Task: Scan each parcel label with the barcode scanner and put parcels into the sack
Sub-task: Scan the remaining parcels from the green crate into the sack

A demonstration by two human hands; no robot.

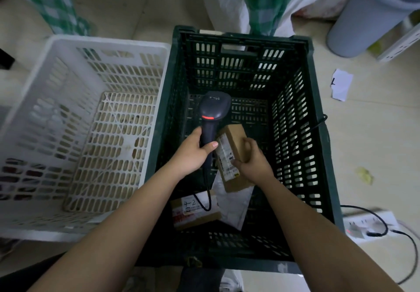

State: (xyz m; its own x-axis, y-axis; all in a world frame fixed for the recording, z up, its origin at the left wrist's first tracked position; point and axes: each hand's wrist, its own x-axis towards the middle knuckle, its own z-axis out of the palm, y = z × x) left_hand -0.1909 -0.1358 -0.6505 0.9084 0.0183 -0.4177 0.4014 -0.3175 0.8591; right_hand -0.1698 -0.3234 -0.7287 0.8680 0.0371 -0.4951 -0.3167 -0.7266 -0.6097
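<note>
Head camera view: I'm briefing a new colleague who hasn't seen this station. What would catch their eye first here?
Most likely the barcode scanner with its red light glowing, held by its handle in the left hand over the dark green crate. Right beside it, the right hand holds a small cardboard parcel, label up. A big white crate fills the left side, and two more parcels lie on the green crate's floor.

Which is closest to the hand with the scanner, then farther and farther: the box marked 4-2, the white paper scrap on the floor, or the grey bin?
From the left hand:
1. Box marked 4-2, just below, inside the green crate.
2. Paper scrap, on the floor to the right.
3. Grey bin, far top right.
</note>
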